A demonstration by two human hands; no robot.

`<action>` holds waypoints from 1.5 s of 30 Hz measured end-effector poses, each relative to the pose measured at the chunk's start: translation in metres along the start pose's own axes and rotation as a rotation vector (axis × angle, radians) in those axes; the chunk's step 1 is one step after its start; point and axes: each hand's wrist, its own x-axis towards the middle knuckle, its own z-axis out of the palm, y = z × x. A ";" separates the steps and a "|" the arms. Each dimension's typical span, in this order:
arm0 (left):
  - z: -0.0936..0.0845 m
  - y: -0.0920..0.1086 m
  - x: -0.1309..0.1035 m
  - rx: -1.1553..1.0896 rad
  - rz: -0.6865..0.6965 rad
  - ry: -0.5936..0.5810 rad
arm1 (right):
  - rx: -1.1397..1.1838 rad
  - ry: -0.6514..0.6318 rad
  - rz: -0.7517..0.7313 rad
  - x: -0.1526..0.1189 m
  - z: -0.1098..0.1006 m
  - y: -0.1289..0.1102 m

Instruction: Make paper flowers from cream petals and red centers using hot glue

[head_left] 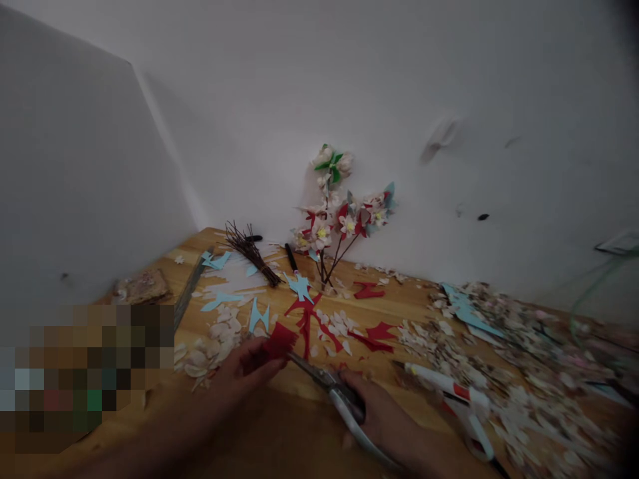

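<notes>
Between the thumb and fingers of my left hand point(249, 366) is a piece of red paper or felt point(281, 339), with small cuts along its edge. My right hand point(374, 412) is closed around the handles of metal scissors point(324, 379). The blades point left, and their tips meet the lower right edge of the red piece. Red offcuts point(309, 313) and light blue offcuts point(259, 315) lie just beyond my hands. Pale petals point(224, 332) are heaped beside my left hand. The lower ends of the scissor handles are partly hidden by my right hand.
A white hot glue gun point(449, 382) lies to the right, near a wide spread of petals point(524, 392). Artificial flower branches point(329, 226) lean on the wall at the back. A bundle of twigs point(252, 253) lies behind the offcuts. A blurred-out patch covers the lower left.
</notes>
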 end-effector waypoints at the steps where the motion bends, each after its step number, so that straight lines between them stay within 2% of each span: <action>1: -0.002 -0.001 -0.002 -0.014 0.000 0.001 | 0.002 0.001 -0.003 0.000 0.000 -0.002; 8: -0.019 -0.010 -0.021 0.060 0.014 -0.060 | -0.005 -0.018 -0.030 -0.008 0.007 -0.009; 16: -0.008 -0.010 -0.023 0.051 -0.024 -0.067 | -0.079 -0.011 0.183 -0.017 0.015 -0.007; 23: -0.014 -0.008 -0.027 0.066 -0.074 -0.078 | -0.057 -0.027 0.102 -0.018 0.018 -0.002; 26: -0.016 -0.009 -0.027 0.057 -0.089 -0.098 | -0.076 -0.016 0.124 -0.018 0.021 0.002; 32: -0.012 -0.009 -0.028 0.026 -0.100 -0.011 | -0.111 -0.008 0.203 -0.024 0.020 0.001; 45: -0.009 -0.005 -0.030 0.015 -0.142 0.014 | -0.038 0.028 0.132 -0.022 0.022 -0.002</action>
